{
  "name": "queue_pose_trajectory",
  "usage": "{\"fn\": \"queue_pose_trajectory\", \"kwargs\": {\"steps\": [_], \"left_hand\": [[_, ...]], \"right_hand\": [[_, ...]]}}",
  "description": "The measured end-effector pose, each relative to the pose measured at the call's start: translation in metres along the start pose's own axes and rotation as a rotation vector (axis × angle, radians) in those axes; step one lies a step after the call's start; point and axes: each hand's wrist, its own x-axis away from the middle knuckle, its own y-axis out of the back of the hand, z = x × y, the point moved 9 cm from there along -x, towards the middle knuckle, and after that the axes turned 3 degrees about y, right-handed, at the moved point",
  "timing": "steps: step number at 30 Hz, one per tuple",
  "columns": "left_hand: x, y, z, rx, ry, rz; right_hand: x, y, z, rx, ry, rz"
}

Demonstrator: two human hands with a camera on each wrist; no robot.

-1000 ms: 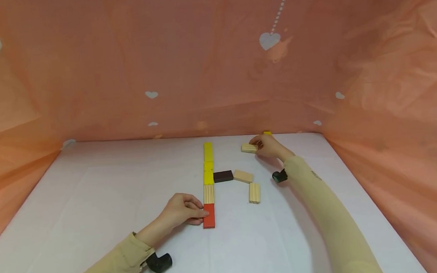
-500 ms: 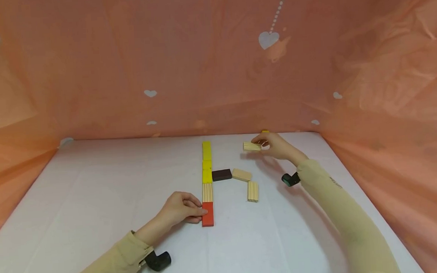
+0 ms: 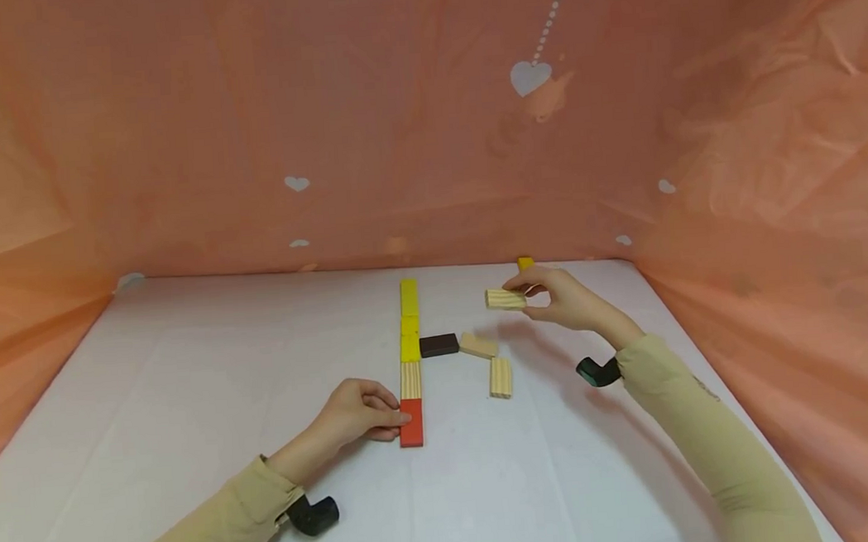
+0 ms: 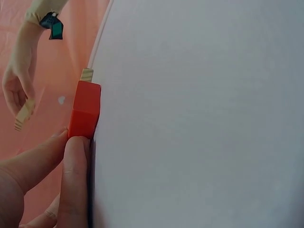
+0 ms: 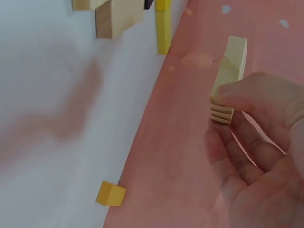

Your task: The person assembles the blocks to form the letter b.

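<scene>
My left hand (image 3: 351, 413) pinches the red wooden block (image 3: 412, 431) at its left side, thumb on its top face. This block is the near end of a straight row on the table, joined to a natural wood block (image 3: 410, 380) and yellow blocks (image 3: 409, 297) beyond. My right hand (image 3: 568, 299) holds another natural wood block (image 3: 503, 299) above the table, between thumb and fingers; the right wrist view shows its grooved-looking end. Branching right from the row are a dark brown block (image 3: 438, 345), a tilted pale block (image 3: 478, 344) and a striped wood block (image 3: 500, 378).
A single yellow block (image 3: 525, 262) lies at the table's back edge, behind my right hand. Orange cloth (image 3: 396, 141) with white hearts encloses the back and sides. White covering (image 3: 223, 358) spreads over the table.
My right hand has lifted the natural wood block off the table and drawn it slightly right and nearer. My left hand stays on the red block.
</scene>
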Motion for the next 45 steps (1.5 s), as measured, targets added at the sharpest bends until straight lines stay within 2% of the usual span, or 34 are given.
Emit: {"fn": "queue_pose_trajectory", "kwargs": {"steps": [4, 11, 18, 22, 32, 38, 45], "left_hand": [[0.0, 0.002, 0.0, 0.001, 0.015, -0.006], [0.0, 0.003, 0.001, 0.0, 0.011, -0.007], [-0.001, 0.002, 0.002, -0.002, 0.024, -0.012], [-0.002, 0.002, 0.0, -0.001, 0.016, -0.015], [0.003, 0.0, -0.002, -0.012, 0.016, -0.003], [0.003, 0.0, -0.002, -0.014, 0.017, -0.013], [0.001, 0.0, 0.0, -0.021, 0.028, -0.038]], "right_hand": [[0.003, -0.001, 0.009, -0.012, 0.02, 0.003], [0.009, -0.013, 0.021, -0.032, 0.027, 0.053], [0.019, -0.028, 0.037, -0.127, 0.082, 0.061], [0.022, -0.043, 0.043, -0.154, 0.095, 0.089], [0.032, -0.093, 0.059, -0.157, 0.076, 0.236], [0.036, -0.108, 0.065, -0.148, 0.077, 0.268], [0.039, -0.126, 0.072, -0.164, 0.13, 0.307]]}}
